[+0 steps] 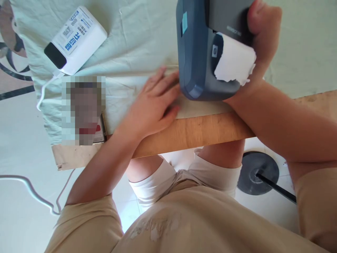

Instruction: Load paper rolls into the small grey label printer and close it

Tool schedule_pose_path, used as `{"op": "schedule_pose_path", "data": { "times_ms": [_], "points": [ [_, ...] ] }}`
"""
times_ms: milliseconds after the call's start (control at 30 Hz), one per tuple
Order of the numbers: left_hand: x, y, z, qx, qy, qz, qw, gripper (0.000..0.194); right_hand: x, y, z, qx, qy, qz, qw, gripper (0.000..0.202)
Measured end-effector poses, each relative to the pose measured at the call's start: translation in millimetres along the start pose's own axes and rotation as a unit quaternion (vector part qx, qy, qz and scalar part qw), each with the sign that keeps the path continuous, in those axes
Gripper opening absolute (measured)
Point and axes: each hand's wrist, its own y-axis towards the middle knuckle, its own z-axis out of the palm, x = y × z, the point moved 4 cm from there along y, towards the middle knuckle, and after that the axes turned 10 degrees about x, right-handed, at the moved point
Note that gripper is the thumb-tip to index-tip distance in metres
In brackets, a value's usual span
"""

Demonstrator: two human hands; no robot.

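My right hand (267, 38) grips a dark blue and grey portable receipt printer (195, 63) from its right side, raised above the near part of the table. A torn-edged strip of white paper (234, 59) sticks out of the printer's slot. Part of the printer runs out of view at the top. My left hand (158, 102) rests on the pale green cloth with its fingers stretched out and slightly blurred. Its fingertips come close to the printer's left edge; whether they touch it I cannot tell.
A white power bank (81, 38) with a black end and a cable lies at upper left. Below it is a phone (102, 130), mostly pixelated. The pale green cloth (142, 38) covers the table up to its bare wooden edge (200, 130). A black round stand base (250, 175) is on the floor.
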Motion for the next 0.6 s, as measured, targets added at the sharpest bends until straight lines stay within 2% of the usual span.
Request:
{"op": "schedule_pose_path", "data": {
  "times_ms": [33, 100, 200, 267, 333, 400, 467, 500, 567, 600],
  "points": [
    [-7.7, -0.2, 1.6, 0.044, 0.014, 0.012, 0.999, 0.058, 1.7, 1.1, 0.5, -0.008, 0.004, -0.033, 0.999, 0.064],
    [-20.8, -1.0, 0.4, 0.074, 0.021, 0.019, 0.997, 0.051, -0.3, 3.7, 2.8, -0.001, 0.023, -0.072, 0.997, 0.063],
    [-33.8, -2.0, -5.1, 0.060, -0.031, 0.059, 0.996, 0.032, -7.4, 5.5, 6.3, 0.027, 0.070, -0.084, 0.994, 0.053],
    [-34.4, -2.3, -6.1, 0.057, -0.092, 0.088, 0.990, 0.026, -9.6, 5.6, 6.3, 0.060, 0.090, -0.085, 0.990, 0.050],
    [-27.9, -1.9, -6.9, 0.039, -0.168, 0.105, 0.979, 0.027, -10.9, 6.5, 2.5, 0.083, 0.088, -0.083, 0.989, 0.053],
    [-15.5, -0.4, -10.4, -0.018, -0.251, 0.093, 0.963, 0.026, -13.4, 8.3, -1.7, 0.105, 0.066, -0.073, 0.990, 0.060],
    [-1.2, 1.8, -17.0, -0.132, -0.354, 0.050, 0.925, 0.027, -18.6, 9.1, -2.3, 0.132, 0.049, -0.054, 0.989, 0.073],
    [7.2, 2.3, -19.1, -0.210, -0.438, -0.001, 0.874, 0.027, -21.4, 8.4, -1.3, 0.139, 0.050, -0.051, 0.988, 0.080],
    [7.7, 8.8, -18.2, -0.267, -0.514, -0.034, 0.815, 0.033, -25.7, 4.7, 1.5, 0.143, 0.056, -0.068, 0.986, 0.084],
    [3.8, 15.9, -12.4, -0.234, -0.576, -0.055, 0.781, 0.040, -26.9, 1.9, 3.2, 0.150, 0.047, -0.086, 0.984, 0.083]
  ]
}}
